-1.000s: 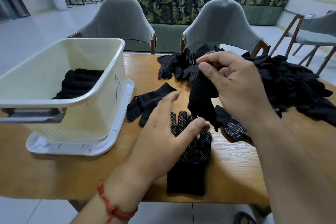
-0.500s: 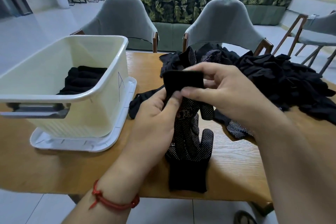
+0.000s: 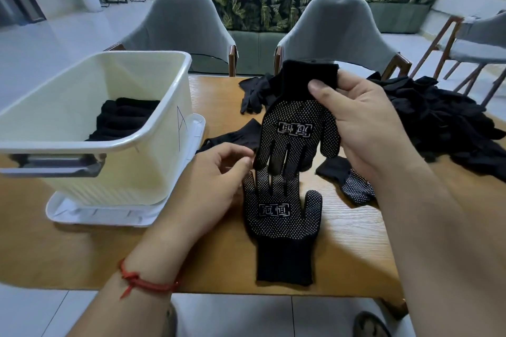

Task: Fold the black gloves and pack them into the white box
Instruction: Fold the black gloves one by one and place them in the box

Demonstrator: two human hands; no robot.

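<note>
My right hand (image 3: 364,128) grips the cuff of a black dotted glove (image 3: 295,128) and holds it up over the table, palm side facing me and fingers hanging down. My left hand (image 3: 216,180) pinches the tip of that glove's outer finger with thumb and forefinger. Right below it a second dotted glove (image 3: 282,227) lies flat on the wooden table (image 3: 82,249), with its cuff at the front edge. The white box (image 3: 153,167) stands at the left with folded black gloves (image 3: 123,117) inside.
The box stands on its white lid (image 3: 104,213). A big pile of black gloves (image 3: 438,123) covers the table's right side. Loose gloves lie behind my hands (image 3: 235,139) and under my right wrist (image 3: 353,186). Two grey chairs (image 3: 186,24) (image 3: 336,33) stand behind the table.
My right hand has raised the glove by its cuff so that it hangs full length. My left hand has slid from the cuff down to the fingertips.
</note>
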